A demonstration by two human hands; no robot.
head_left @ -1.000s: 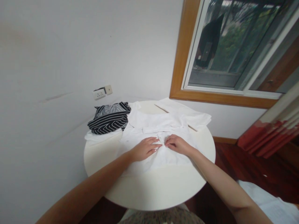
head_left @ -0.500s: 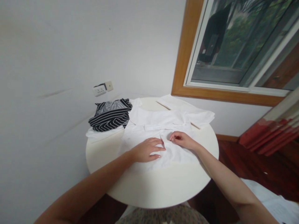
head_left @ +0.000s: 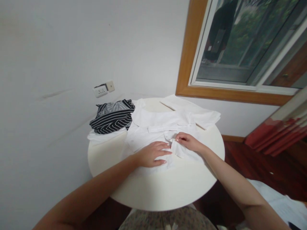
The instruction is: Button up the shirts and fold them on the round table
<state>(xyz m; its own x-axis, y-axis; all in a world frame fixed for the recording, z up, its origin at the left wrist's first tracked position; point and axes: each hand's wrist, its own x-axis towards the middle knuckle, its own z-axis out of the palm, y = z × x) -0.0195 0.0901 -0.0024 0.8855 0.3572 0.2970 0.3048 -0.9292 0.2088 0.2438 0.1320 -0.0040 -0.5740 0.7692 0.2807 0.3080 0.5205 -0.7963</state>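
A white shirt (head_left: 158, 123) lies spread on a round white table (head_left: 153, 188), its collar toward the wall. My left hand (head_left: 153, 154) rests flat on the shirt's front with the fingers stretched out, pressing the cloth down. My right hand (head_left: 189, 141) is just to its right, fingers pinched on a fold of the shirt's front edge, which stands lifted off the table in a small peak.
A black-and-white striped garment (head_left: 112, 116) lies in a heap at the table's back left, on another white cloth. A wall socket (head_left: 103, 89) sits above it. A wood-framed window (head_left: 240, 54) is at the right, a red-edged curtain (head_left: 275, 134) beyond.
My right hand has pinched the shirt's front edge and lifted a fold of it. My left hand has flattened and stayed on the cloth.
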